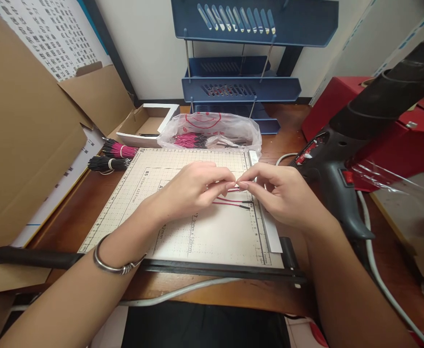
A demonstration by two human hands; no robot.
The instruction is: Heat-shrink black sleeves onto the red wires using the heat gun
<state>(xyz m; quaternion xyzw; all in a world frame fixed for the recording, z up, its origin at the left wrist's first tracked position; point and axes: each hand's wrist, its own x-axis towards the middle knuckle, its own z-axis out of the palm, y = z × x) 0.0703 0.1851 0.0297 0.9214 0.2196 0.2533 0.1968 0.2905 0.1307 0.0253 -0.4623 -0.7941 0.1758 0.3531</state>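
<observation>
My left hand (206,186) is closed in a pinch over the middle of a cream paper trimmer board (212,241). Its fingertips meet those of my right hand (282,193), also pinched, near the board's right side. A thin red wire (233,190) shows at the joined fingertips; its end is mostly hidden by the fingers. Just below, a few more red wires (228,203) with black ends (245,208) lie on the board, partly covered by my left hand. A metal bracelet (116,266) circles my left wrist.
Bundles of black-and-pink wires (116,149) and black wires (106,163) lie at left. Behind the board are a clear plastic bag (241,126), an open carton (145,121) and a blue rack (241,89). A heat gun (342,169) stands at right beside a red box (389,145).
</observation>
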